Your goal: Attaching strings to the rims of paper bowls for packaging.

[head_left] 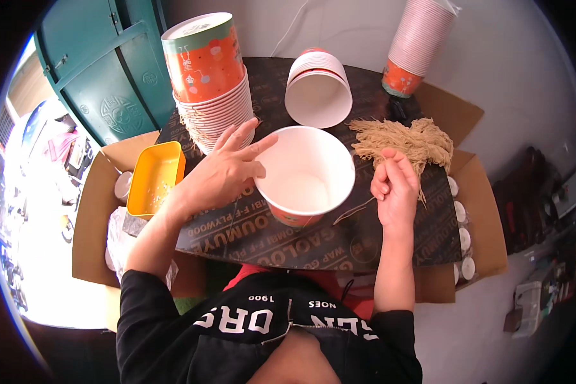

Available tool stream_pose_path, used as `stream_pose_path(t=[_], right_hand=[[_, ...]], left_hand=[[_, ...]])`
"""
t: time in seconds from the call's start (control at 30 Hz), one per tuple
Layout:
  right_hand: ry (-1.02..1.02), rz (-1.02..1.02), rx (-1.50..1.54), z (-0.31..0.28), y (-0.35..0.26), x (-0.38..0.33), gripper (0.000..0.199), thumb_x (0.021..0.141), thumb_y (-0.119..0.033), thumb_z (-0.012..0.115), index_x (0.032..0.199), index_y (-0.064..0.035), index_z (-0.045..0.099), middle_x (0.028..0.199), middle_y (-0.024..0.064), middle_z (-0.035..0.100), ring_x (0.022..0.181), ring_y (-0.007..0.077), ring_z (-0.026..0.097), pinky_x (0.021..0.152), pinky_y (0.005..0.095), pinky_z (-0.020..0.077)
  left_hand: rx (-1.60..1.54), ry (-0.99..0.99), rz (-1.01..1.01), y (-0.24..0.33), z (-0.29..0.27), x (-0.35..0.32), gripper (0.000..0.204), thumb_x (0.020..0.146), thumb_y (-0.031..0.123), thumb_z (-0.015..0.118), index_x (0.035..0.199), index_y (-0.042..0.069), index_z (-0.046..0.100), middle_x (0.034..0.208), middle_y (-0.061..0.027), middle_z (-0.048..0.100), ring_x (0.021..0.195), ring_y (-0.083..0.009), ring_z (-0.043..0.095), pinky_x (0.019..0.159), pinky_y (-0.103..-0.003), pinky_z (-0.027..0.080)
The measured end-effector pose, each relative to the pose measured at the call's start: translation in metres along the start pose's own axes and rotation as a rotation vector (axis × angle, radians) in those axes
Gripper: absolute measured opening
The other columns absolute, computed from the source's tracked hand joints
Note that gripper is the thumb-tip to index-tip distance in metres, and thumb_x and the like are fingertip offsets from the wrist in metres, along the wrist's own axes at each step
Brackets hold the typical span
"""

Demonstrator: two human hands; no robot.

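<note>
A large white-lined paper tub stands upright on the dark board table, its mouth facing up and its inside bare. At its left rim is my left hand, fingers spread; whether the thumb touches the rim I cannot tell. My right hand is raised to the right of the tub with its fingers curled in a pinch. What sits between those fingertips is too small to make out. Just behind the right hand lies a bundle of tan strings. A loose strand rests on the table between tub and right hand.
A tall stack of orange and green tubs rises at back left. Another stack lies tipped at the back, and a wrapped stack stands back right. A yellow bin is at left. Open cardboard boxes flank the table.
</note>
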State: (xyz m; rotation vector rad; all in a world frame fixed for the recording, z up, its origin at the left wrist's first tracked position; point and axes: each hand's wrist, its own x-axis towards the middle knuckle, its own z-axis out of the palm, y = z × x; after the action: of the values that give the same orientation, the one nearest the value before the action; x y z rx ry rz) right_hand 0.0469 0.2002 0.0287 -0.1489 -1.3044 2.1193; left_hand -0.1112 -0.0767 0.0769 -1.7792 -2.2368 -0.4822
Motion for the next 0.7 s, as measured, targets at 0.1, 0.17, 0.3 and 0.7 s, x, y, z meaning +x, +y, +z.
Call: stream_pose_path(t=[0.1, 0.17, 0.3, 0.7], right_hand=[[-0.025, -0.024, 0.054, 0.008, -0.008, -0.010, 0.012, 0.100, -0.006, 0.049, 0.105, -0.0036, 0.059, 0.072, 0.0001, 0.052, 0.053, 0.0043, 0.038, 0.046, 0.0195, 0.0306], [-0.068, -0.014, 0.099, 0.019, -0.013, -0.019, 0.014, 0.099, -0.004, 0.046, 0.104, -0.0034, 0.059, 0.077, 0.0026, 0.055, 0.054, 0.0061, 0.039, 0.048, 0.0205, 0.0315], [-0.188, 0.086, 0.382, 0.031, -0.003, -0.033, 0.014, 0.099, -0.011, 0.048, 0.104, -0.0027, 0.058, 0.088, 0.0059, 0.056, 0.060, 0.0096, 0.043, 0.052, 0.0245, 0.0350], [-0.309, 0.214, 0.854, 0.046, 0.021, -0.038, 0.025, 0.102, -0.023, 0.048, 0.107, -0.0008, 0.058, 0.087, 0.0061, 0.051, 0.064, 0.0129, 0.039, 0.056, 0.0273, 0.0319]], left_hand=[[-0.018, -0.078, 0.012, 0.011, -0.005, -0.004, 0.012, 0.076, 0.004, 0.076, 0.086, 0.007, 0.070, 0.108, -0.0096, 0.072, 0.138, -0.0351, 0.043, 0.119, -0.059, 0.020], [-0.062, 0.019, 0.066, 0.026, 0.001, -0.001, 0.013, 0.074, 0.006, 0.076, 0.084, 0.006, 0.069, 0.079, -0.0065, 0.068, 0.115, -0.0283, 0.059, 0.118, -0.060, 0.023], [0.024, 0.003, 0.031, 0.046, 0.029, 0.008, 0.021, 0.075, 0.007, 0.076, 0.093, 0.006, 0.066, 0.084, -0.0069, 0.066, 0.100, -0.0230, 0.064, 0.115, -0.060, 0.029], [-0.918, -0.035, -0.376, 0.111, 0.067, 0.006, 0.036, 0.088, 0.021, 0.074, 0.107, -0.005, 0.058, 0.063, -0.0116, 0.060, 0.057, -0.0214, 0.063, 0.051, -0.034, 0.047]])
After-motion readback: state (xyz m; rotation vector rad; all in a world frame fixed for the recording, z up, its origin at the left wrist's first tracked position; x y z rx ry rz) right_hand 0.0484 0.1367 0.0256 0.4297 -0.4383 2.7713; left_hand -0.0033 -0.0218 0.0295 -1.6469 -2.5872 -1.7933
